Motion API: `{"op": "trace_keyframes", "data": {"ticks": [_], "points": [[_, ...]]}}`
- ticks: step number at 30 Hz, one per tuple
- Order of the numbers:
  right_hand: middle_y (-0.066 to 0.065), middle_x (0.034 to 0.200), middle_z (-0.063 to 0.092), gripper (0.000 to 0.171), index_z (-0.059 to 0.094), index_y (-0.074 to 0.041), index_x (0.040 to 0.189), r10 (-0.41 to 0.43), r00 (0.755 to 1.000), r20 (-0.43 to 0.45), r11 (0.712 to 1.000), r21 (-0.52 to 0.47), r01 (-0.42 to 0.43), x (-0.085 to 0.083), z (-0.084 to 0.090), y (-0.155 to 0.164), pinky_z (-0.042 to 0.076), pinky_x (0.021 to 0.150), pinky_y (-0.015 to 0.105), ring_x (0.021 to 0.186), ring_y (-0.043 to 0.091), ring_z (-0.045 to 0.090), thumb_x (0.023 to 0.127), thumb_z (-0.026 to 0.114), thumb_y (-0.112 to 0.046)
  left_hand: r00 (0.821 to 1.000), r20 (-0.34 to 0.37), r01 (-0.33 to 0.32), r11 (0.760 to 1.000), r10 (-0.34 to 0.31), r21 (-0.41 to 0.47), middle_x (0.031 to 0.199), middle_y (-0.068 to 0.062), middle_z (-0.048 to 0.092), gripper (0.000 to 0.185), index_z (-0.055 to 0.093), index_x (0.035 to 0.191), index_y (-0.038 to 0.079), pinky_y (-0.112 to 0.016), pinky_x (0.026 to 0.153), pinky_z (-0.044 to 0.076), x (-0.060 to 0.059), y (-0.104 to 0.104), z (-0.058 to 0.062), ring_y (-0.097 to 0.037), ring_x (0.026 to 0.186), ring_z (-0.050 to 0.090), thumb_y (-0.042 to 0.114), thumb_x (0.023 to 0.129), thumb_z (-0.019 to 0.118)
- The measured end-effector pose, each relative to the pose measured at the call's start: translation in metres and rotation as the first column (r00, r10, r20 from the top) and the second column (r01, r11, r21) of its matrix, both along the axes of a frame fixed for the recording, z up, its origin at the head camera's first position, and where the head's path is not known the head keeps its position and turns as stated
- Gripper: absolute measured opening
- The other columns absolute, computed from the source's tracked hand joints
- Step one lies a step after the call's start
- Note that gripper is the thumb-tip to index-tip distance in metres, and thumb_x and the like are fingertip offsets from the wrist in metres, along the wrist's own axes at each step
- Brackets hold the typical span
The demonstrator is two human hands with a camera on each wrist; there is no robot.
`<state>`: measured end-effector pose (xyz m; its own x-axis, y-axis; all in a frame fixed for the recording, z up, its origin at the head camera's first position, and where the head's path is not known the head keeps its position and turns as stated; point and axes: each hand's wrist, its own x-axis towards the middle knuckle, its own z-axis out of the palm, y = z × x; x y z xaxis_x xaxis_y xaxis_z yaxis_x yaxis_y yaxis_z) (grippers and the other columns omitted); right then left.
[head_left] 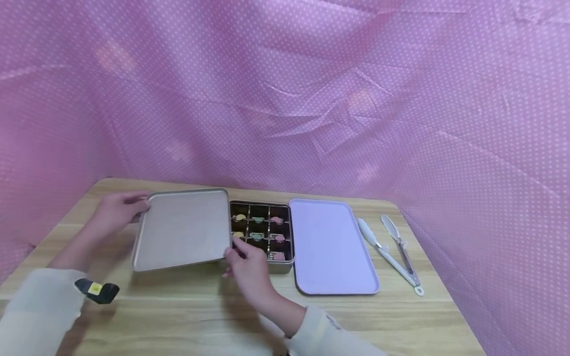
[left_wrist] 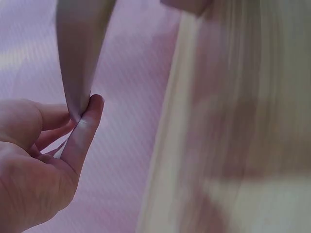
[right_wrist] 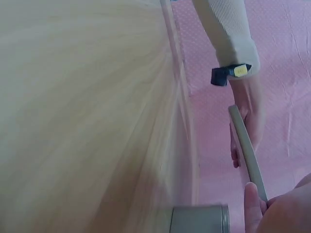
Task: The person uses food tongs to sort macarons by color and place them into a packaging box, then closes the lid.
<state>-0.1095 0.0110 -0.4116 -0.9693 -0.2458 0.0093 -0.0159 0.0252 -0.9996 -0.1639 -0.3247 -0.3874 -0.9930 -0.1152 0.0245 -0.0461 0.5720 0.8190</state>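
Nearest to me, both forearms in pale cream sleeves reach forward over the wooden table (head_left: 187, 316). On my left wrist sits a black strap with a small yellow tag (head_left: 95, 289); something is printed on the tag, but it is too small for me to read.

My right hand (head_left: 249, 267) comes in from low centre, wrist bent slightly left, fingers curled so that the fingertips (head_left: 231, 249) pinch the near right corner of the metal lid (head_left: 182, 230). The right wrist view shows the thumb tip pressed against the lid's thin edge, with the tin's wall just below.

My left hand (head_left: 117, 210) reaches further out on the left, palm turned inward, and grips the lid's far left corner. In the left wrist view the thumb and curled fingers pinch that corner between them.

The lid is held flat side up, tilted a little, shifted left of the tin (head_left: 285, 266) so that it overlaps the tin's left part. The tin stands open at table centre, divided into small dark compartments holding pastel sweets (head_left: 258, 220) in yellow, green and pink. I can read no brand on lid or tin.

Just beside the tin on the right lies a lilac tray (head_left: 331, 247). Further right, white-tipped tongs (head_left: 392, 247) lie on the table, apart from the tray. Pink dotted cloth (head_left: 311, 99) hangs behind everything.
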Motion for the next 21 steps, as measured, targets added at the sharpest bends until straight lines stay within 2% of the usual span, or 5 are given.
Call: {"op": "trace_keyframes", "data": {"ticks": [5, 12, 15, 21], "points": [[0.014, 0.08, 0.069, 0.045, 0.06, -0.008, 0.139, -0.014, 1.0, 0.005, 1.0, 0.008, 0.014, -0.002, -0.001, 0.033, 0.064, 0.063, 0.031, 0.057, 0.016, 0.066, 0.095, 0.068, -0.012, 1.0, -0.012, 0.003, 0.999, -0.002, 0.047, 0.136, -0.036, 0.055, 0.052, 0.044, 0.148, -0.004, -0.017, 0.078, 0.06, 0.004, 0.035, 0.011, 0.01, 0.087, 0.061, 0.026, 0.106, 0.051], [0.025, 0.083, 0.067, 0.042, 0.061, 0.002, 0.136, -0.029, 1.0, 0.002, 0.995, 0.092, 0.029, -0.004, -0.005, 0.088, 0.065, 0.062, 0.035, 0.062, 0.027, 0.069, 0.096, 0.065, -0.01, 0.999, -0.028, 0.023, 0.994, -0.02, 0.108, 0.13, -0.029, 0.058, 0.048, 0.045, 0.15, -0.001, -0.022, 0.084, 0.061, 0.006, 0.098, 0.014, -0.029, 0.109, 0.065, 0.02, 0.106, 0.05], [0.024, 0.079, 0.068, 0.033, 0.067, 0.004, 0.126, -0.044, 0.999, -0.02, 0.988, 0.145, 0.047, -0.006, -0.008, 0.106, 0.063, 0.058, 0.034, 0.059, 0.023, 0.067, 0.096, 0.064, -0.01, 0.999, -0.048, 0.026, 0.99, -0.019, 0.141, 0.128, -0.028, 0.06, 0.046, 0.046, 0.148, -0.002, -0.022, 0.084, 0.061, 0.002, 0.118, 0.013, -0.031, 0.109, 0.066, 0.016, 0.105, 0.051], [0.017, 0.077, 0.069, 0.031, 0.071, 0.005, 0.12, -0.164, 0.983, -0.08, 0.958, 0.225, 0.178, -0.011, -0.009, 0.135, 0.058, 0.047, 0.029, 0.053, 0.016, 0.063, 0.092, 0.066, -0.006, 0.999, -0.039, 0.042, 0.981, -0.035, 0.19, 0.122, -0.024, 0.063, 0.044, 0.05, 0.146, 0.0, -0.024, 0.082, 0.062, -0.011, 0.15, 0.006, -0.02, 0.099, 0.069, 0.014, 0.104, 0.051]]}}
